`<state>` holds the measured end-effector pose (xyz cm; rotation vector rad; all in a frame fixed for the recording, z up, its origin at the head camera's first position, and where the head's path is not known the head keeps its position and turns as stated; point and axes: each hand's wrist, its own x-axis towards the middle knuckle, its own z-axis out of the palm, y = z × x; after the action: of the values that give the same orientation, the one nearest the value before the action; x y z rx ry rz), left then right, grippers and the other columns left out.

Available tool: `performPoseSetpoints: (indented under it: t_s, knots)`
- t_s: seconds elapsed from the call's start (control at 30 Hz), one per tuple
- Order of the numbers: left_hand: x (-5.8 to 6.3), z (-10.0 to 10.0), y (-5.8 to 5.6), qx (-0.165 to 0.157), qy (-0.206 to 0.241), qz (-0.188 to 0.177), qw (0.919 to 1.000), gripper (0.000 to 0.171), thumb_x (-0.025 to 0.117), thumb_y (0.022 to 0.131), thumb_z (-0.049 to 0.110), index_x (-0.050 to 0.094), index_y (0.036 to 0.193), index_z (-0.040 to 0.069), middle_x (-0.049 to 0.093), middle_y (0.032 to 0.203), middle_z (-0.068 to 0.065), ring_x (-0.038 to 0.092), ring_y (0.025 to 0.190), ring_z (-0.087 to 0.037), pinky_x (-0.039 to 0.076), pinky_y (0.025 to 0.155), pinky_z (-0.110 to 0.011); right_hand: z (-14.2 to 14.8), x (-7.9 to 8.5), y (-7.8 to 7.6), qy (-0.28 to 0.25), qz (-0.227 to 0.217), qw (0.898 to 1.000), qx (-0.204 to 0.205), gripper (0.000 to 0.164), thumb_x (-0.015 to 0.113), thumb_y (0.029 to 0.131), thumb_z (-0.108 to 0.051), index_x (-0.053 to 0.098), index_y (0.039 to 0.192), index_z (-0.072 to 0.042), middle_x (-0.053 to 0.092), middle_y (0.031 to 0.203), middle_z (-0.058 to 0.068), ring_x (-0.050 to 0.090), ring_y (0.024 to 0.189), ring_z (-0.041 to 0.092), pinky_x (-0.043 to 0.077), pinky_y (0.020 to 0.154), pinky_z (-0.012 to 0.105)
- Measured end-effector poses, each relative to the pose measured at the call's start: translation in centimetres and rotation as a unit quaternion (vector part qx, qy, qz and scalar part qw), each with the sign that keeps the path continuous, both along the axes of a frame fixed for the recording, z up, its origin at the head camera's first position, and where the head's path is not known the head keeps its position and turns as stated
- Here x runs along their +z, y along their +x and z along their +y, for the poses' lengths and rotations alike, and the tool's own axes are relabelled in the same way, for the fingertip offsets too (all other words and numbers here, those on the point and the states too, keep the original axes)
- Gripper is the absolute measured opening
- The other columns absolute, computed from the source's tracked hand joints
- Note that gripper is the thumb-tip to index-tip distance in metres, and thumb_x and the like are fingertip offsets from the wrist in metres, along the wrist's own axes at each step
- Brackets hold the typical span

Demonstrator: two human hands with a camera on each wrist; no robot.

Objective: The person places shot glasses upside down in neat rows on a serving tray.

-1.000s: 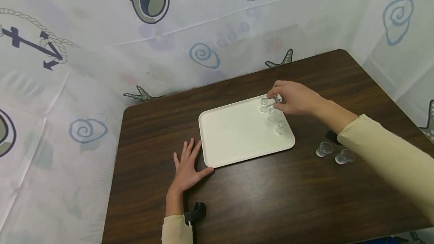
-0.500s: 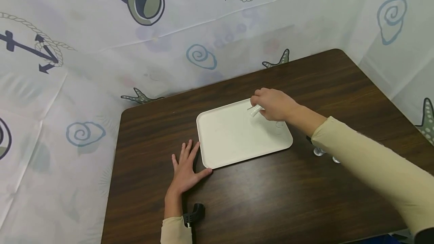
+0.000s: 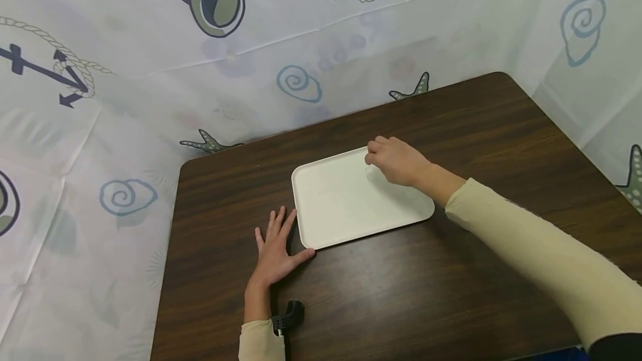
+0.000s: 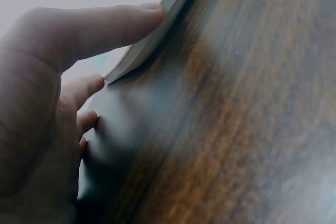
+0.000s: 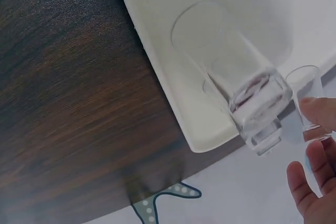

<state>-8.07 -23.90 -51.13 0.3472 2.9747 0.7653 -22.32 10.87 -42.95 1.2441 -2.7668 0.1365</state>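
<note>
In my right hand (image 3: 396, 161) I pinch a small clear shot glass (image 5: 310, 85) near its thick base, between thumb and fingers. It is over the far part of a cream tray (image 3: 331, 205), and the head view shows it only faintly below my fingers. Closer to the right wrist camera, clear shot glasses (image 5: 260, 95) stand upside down on the tray and overlap; their number is hard to tell. My left hand (image 3: 275, 255) lies with spread fingers at the tray's near left corner, thumb and index finger touching its edge.
The tray lies on a dark wood-grain table (image 3: 381, 288). A printed cloth (image 3: 241, 93) hangs behind the table's far edge. My right sleeve (image 3: 526, 249) covers part of the table's right side.
My right hand has moved left and slightly nearer over the tray with the shot glass, turning it from tilted to roughly rim-down. Glasses on the table are now hidden by my sleeve. Left hand unmoved.
</note>
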Motion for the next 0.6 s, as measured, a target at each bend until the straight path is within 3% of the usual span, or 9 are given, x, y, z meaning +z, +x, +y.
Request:
performPoseSetpoints:
  t_s: [0.3,0.6]
  knots:
    - [-0.1,0.0,-0.1,0.002,-0.002,0.003,1.0,0.098,0.073,0.078,0.059,0.027,0.157,0.022,0.016,0.162,-0.014,0.005,0.148,-0.039,-0.004,0.104,-0.074,-0.7,-0.8,-0.1,0.059,0.051,0.997,0.024,0.013,0.069,0.088,0.002,0.072,0.096,-0.008,0.055,0.095,0.007,0.045,0.083,0.023,0.041,0.068,0.034]
    - [-0.2,0.0,-0.1,0.001,-0.001,0.004,1.0,0.098,0.073,0.079,0.059,0.027,0.157,0.022,0.015,0.162,-0.014,0.005,0.148,-0.039,-0.004,0.104,-0.074,-0.9,-1.3,0.0,0.076,0.056,0.995,0.032,0.013,0.07,0.087,0.001,0.072,0.093,-0.01,0.053,0.097,0.005,0.049,0.092,0.024,0.044,0.075,0.038]
